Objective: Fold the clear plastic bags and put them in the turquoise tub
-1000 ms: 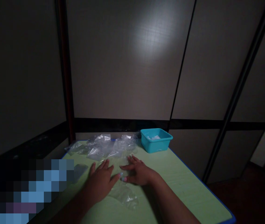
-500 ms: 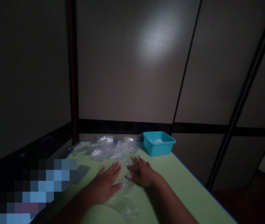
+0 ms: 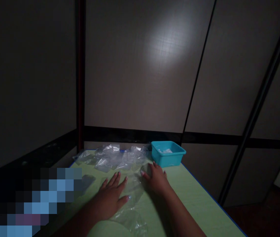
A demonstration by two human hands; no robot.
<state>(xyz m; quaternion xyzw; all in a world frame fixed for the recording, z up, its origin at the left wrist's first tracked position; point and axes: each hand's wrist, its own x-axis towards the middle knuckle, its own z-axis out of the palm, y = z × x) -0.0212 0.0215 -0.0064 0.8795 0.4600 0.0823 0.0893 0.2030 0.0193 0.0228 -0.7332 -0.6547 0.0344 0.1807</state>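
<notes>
My left hand lies flat, fingers spread, on a clear plastic bag that is stretched out on the green table. My right hand also rests palm down with fingers apart, on the far end of the same bag, close to a teal plastic tub. Neither hand grips anything.
A heap of crumpled clear plastic bags lies at the table's far edge, left of the tub. A single flat bag sits to the left of my left hand. Dark wall panels stand right behind the table, whose blue-edged right side drops off to the floor.
My right hand has slid away from me along the bag toward the tub. The left hand stayed pressed on the bag. The camera view tilted slightly.
</notes>
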